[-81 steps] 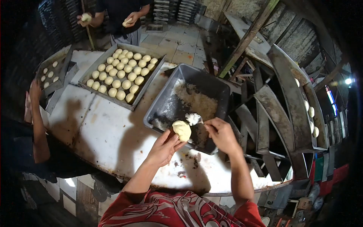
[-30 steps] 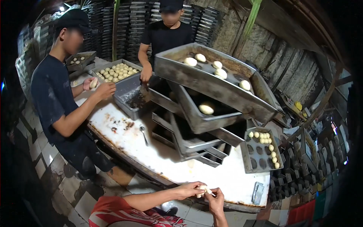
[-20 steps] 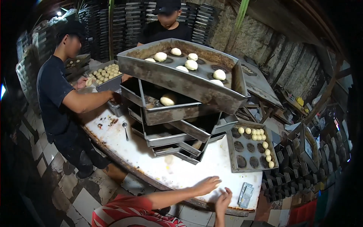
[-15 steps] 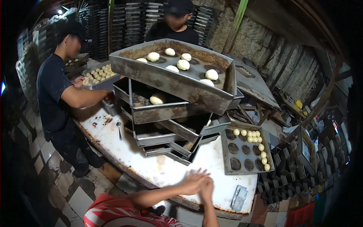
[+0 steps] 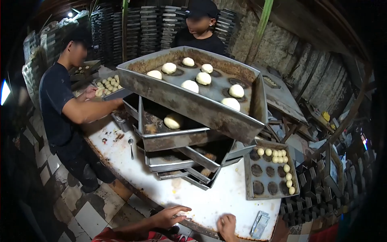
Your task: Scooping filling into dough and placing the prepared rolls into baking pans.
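Observation:
My left hand (image 5: pixel 171 217) is at the table's near edge, its fingers stretched to the right and the thumb apart, with nothing visible in it. To its right, my right hand (image 5: pixel 226 224) is closed, fingers curled down at the white tabletop (image 5: pixel 197 197); whatever may be in its grip is hidden. Beside that hand lies a flat grey-blue rectangular bundle (image 5: pixel 260 224). Ahead rises a crisscrossed stack of metal baking trays (image 5: pixel 193 161). Pale dough balls (image 5: pixel 203 78) sit in the top tray (image 5: pixel 189 96), and another dough ball (image 5: pixel 173 120) shows one tray below.
Right of the stack, a tray (image 5: pixel 262 197) holds rows of small yellowish balls (image 5: pixel 286 168). A spoon (image 5: pixel 131 149) lies left. One co-worker (image 5: pixel 60 97) handles dough at the far left; another person (image 5: pixel 200 38) stands behind the stack. Many trays (image 5: pixel 314 193) are piled at right.
My hands, crossed together over the table half a second ago, have separated and drawn back toward me. The left is now further left, with the right curled by the near edge. The view has shifted slightly.

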`<state>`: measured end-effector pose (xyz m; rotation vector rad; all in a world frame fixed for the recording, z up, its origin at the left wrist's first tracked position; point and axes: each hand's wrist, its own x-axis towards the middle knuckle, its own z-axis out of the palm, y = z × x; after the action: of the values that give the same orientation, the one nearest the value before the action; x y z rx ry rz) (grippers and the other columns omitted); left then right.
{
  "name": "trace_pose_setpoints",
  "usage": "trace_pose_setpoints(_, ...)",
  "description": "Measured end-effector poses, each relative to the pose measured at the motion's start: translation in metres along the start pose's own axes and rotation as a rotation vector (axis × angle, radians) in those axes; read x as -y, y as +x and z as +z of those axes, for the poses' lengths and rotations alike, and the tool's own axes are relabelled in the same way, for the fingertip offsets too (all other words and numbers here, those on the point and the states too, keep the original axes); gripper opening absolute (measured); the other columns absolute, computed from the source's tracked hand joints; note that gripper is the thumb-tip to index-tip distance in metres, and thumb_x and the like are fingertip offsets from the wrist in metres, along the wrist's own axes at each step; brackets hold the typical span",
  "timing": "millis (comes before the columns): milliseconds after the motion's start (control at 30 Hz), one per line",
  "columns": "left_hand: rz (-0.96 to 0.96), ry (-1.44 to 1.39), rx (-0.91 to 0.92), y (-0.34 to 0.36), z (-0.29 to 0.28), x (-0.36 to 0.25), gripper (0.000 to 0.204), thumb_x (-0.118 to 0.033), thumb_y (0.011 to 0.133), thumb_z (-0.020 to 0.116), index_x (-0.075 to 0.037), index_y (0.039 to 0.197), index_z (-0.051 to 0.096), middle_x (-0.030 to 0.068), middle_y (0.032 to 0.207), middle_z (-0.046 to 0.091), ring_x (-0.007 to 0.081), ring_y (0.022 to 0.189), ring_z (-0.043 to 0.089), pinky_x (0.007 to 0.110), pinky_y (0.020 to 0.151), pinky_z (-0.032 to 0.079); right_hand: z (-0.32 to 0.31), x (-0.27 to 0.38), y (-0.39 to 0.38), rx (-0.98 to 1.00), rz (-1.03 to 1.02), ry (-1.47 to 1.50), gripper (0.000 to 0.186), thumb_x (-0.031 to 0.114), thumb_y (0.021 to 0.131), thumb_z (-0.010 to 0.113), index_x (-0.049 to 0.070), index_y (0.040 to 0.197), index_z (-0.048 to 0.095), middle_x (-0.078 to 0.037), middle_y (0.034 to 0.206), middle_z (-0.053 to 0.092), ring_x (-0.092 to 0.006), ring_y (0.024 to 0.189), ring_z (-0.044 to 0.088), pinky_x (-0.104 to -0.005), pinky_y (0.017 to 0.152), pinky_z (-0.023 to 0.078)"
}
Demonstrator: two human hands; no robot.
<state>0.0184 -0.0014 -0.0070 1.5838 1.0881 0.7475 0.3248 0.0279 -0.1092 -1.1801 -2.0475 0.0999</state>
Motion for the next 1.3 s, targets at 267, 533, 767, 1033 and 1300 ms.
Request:
trace_pose_setpoints(267,0.056,-0.278,0.626,0.026,-0.058,0.022,0.036,-0.021,0.092,0.047,-0.004,0.124,0.045,0.009,0.124,0.049,0.0168,0.116,0.043,0.03,0.099,0.033,0.006,0.016,0.007,-0.004,0.369,-0.444,0.021,0.017,0.059,0.058,0.005,0.076,0.055,-0.019,0.084,0.051,-0.0407,0.078,0.045,-0.049,0.073,0.037)
trace_pose_setpoints(533,0.218,-0.547,1.044,0.04,-0.306,0.02,0.036,-0.02,0.087,0.056,0.0,0.116,0.052,0.0133,0.122,0.051,0.0215,0.113,0.047,0.035,0.094,0.038,-0.2,0.148,0.263,0.536,0.591,-0.155,0.032,0.019,0.067,0.073,0.004,0.093,0.062,-0.008,0.094,0.061,-0.0224,0.088,0.059,-0.0338,0.076,0.047)
trace_pose_setpoints(767,0.296,-0.34,0.218,0.005,-0.441,0.112,0.034,-0.019,0.082,0.061,0.0,0.109,0.054,0.0106,0.108,0.057,0.0176,0.1,0.053,0.034,0.085,0.043,-0.157,0.159,0.598,0.194,0.066,-0.468,0.034,0.023,0.086,0.055,0.0,0.112,0.052,-0.011,0.105,0.058,-0.0171,0.093,0.056,-0.0271,0.079,0.045)
trace_pose_setpoints(1033,0.245,0.392,-0.418,0.072,-0.557,0.065,0.026,-0.019,0.087,0.051,-0.001,0.106,0.056,0.0096,0.093,0.061,0.0202,0.09,0.058,0.034,0.079,0.045,-0.066,0.102,0.618,0.483,0.487,-0.059,0.051,0.036,0.093,0.04,0.0,0.128,0.04,-0.013,0.124,0.047,-0.0188,0.113,0.044,-0.0298,0.096,0.033)
trace_pose_setpoints(1300,-0.21,0.797,-0.122,0.261,-0.579,0.191,0.013,-0.01,0.075,0.055,-0.003,0.081,0.064,0.0175,0.084,0.063,0.0329,0.08,0.062,0.04,0.064,0.05,-0.131,0.159,0.55,0.179,0.354,-0.417,0.048,0.034,0.094,0.037,-0.001,0.128,0.041,-0.013,0.127,0.046,-0.021,0.117,0.042,-0.031,0.098,0.031)
